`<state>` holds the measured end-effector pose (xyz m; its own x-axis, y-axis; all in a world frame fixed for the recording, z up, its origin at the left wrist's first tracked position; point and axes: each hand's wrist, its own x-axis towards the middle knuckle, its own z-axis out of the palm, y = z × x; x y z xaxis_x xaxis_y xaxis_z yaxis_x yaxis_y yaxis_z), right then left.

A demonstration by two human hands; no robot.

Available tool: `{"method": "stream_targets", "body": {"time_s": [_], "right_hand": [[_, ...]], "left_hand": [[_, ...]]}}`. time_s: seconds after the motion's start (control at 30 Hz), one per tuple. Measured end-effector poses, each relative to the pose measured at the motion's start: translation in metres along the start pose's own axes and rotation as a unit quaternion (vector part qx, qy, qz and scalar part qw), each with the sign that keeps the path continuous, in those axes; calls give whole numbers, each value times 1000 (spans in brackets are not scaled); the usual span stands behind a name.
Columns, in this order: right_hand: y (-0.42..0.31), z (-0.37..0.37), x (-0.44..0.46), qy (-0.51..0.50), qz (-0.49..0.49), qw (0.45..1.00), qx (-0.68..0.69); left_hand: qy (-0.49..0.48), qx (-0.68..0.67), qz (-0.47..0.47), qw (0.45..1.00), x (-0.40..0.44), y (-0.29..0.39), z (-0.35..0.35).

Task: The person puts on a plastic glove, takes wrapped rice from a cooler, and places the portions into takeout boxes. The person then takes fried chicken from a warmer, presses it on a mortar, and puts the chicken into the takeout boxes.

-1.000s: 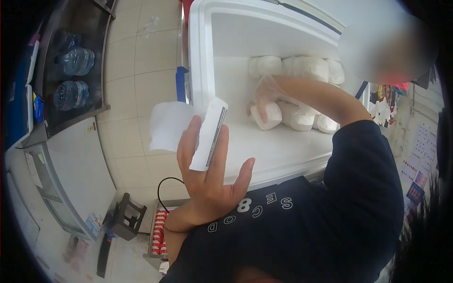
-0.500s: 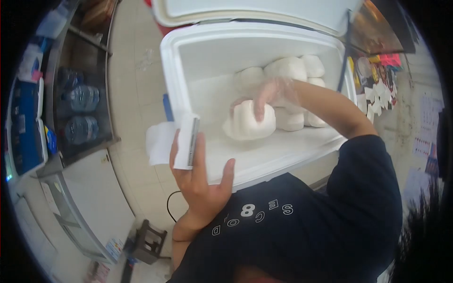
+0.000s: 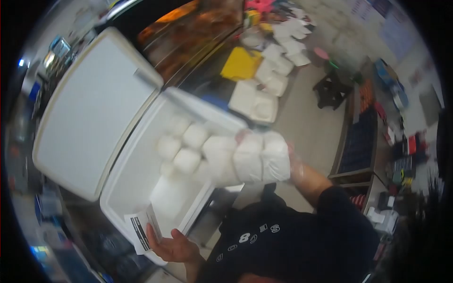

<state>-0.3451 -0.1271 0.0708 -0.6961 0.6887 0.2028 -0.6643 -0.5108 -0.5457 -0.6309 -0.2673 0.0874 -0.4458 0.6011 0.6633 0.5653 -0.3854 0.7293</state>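
Note:
A row of white wrapped bundles (image 3: 262, 158) is in my right hand (image 3: 295, 162), raised at the front rim of the white cooler box (image 3: 188, 219). Clear plastic seems to cover this hand, and the bundles hide most of its fingers. What the bundles contain I cannot see. Similar rounded white bundles (image 3: 187, 160) lie inside the box, toward its far end. My left hand (image 3: 174, 246) is by the box's near left corner, with a printed paper slip (image 3: 139, 231) between its fingers. The box's lid (image 3: 94, 118) stands tilted back, open.
White foam trays (image 3: 255, 101) and a yellow item (image 3: 239, 63) lie on a counter beyond the box. A dark stool (image 3: 332, 89) stands on the floor. Shelving (image 3: 361, 141) runs along the right side, and a glass-fronted cabinet (image 3: 193, 37) glows orange behind the lid.
My right hand has come up out of the box and moved right, holding the white bundles. My view has turned toward the counter. The slip stays in my left hand.

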Motion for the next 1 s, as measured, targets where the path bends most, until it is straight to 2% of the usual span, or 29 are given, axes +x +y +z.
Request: {"method": "stream_targets", "body": {"time_s": [0.03,0.07,0.13,0.17,0.23,0.27,0.33,0.37,0.4,0.47,0.5,0.53,0.57,0.6,0.63,0.67,0.7,0.73,0.77,0.8,0.87,0.9,0.97,1.0], "right_hand": [[-9,-4,-36,36,-52,998,9],[-18,-8,-73,71,-100,992,16],[-38,-20,-145,135,-182,974,26],[-45,-28,-181,160,-216,963,32],[-62,-52,-249,202,-270,941,36],[-71,-67,-283,220,-293,930,38],[-85,-81,-338,340,-328,878,75],[-92,-83,-358,347,-332,874,73],[-103,-85,-376,386,-343,855,47],[-113,-111,-416,474,-331,814,-47],[-122,-119,-431,518,-318,789,-91],[-127,-126,-438,476,-389,783,-94],[-148,-125,-433,549,-353,743,-149],[-168,-123,-429,620,-303,696,-200],[-189,-122,-424,682,-245,647,-239],[-205,-130,-420,686,-277,632,-230],[-220,-153,-428,638,-357,678,-76],[-236,-176,-436,580,-429,687,86],[-247,-208,-450,582,-429,686,81],[-260,-238,-461,539,-437,719,36],[-290,-288,-479,500,-440,746,-3],[-319,-309,-485,495,-428,756,0],[-364,-322,-499,504,-408,761,16],[-390,-321,-502,560,-392,730,23]], "left_hand": [[-18,51,49,997,-2,8,27],[-31,-16,70,997,-8,10,59],[-70,-23,83,994,-25,34,130],[-105,-13,85,991,-38,49,161],[-204,-115,52,971,-61,75,241],[-247,-118,43,961,-75,91,280],[-334,-160,23,929,-105,126,356],[-366,-199,7,909,-122,141,390],[-369,-207,2,906,-144,148,424],[-439,-287,-57,850,-182,162,484],[-436,-294,-58,849,-190,175,507],[-476,-269,-38,836,-198,186,528],[-515,-243,-16,822,-205,194,548],[-536,-241,-34,809,-216,195,571],[-534,-245,-32,809,-226,196,596],[-546,-240,-22,802,-234,194,619],[-558,-236,-14,796,-244,191,644],[-571,-254,-46,779,-254,184,672],[-569,-259,-48,779,-258,185,701],[-563,-256,-56,784,-260,187,731],[-563,-249,-71,785,-260,185,787],[-539,-247,-44,804,-256,188,827],[-525,-235,-33,817,-239,199,885],[-528,-235,-40,815,-225,209,918]]}}
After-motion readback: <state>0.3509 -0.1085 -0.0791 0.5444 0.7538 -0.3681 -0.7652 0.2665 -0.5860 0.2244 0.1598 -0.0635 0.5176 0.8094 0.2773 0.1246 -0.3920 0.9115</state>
